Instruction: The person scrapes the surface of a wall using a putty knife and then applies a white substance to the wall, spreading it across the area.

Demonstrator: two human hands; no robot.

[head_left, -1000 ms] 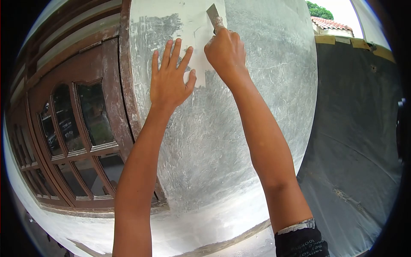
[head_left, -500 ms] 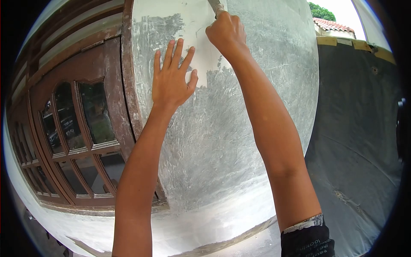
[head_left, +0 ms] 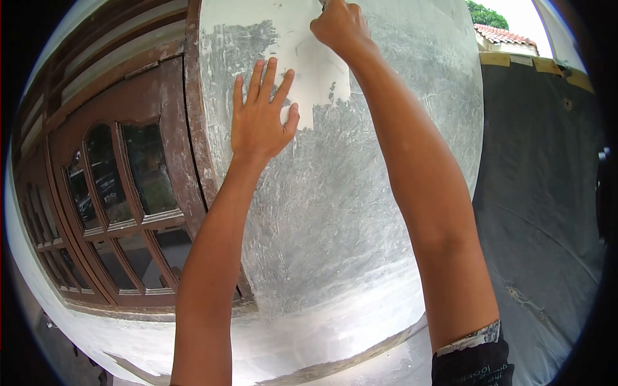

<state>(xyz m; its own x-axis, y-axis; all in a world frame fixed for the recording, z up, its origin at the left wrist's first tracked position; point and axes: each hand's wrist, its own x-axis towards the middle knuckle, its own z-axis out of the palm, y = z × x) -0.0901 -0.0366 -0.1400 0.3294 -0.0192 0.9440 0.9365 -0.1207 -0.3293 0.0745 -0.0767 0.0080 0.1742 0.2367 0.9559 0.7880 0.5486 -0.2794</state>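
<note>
Well, spread left hand (head_left: 261, 125) wide on wall (head_left: 335, 199), upper centre. Gripped a barely visible scraper (head_left: 322, 4) in right hand (head_left: 341, 27), top edge.

Left fingers (head_left: 268, 80) (spread wide) lie against the patchy wall (head_left: 322, 199).

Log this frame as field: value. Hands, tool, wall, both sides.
left hand: open, spread, seemingly against the wall
right hand: closed in a grip, at the top edge
tool: in right hand, mostly out of frame
wall: grey, with a pale patch beside both hands
left side: brown window
right side: dark sheet, tiled roof showing above
</note>
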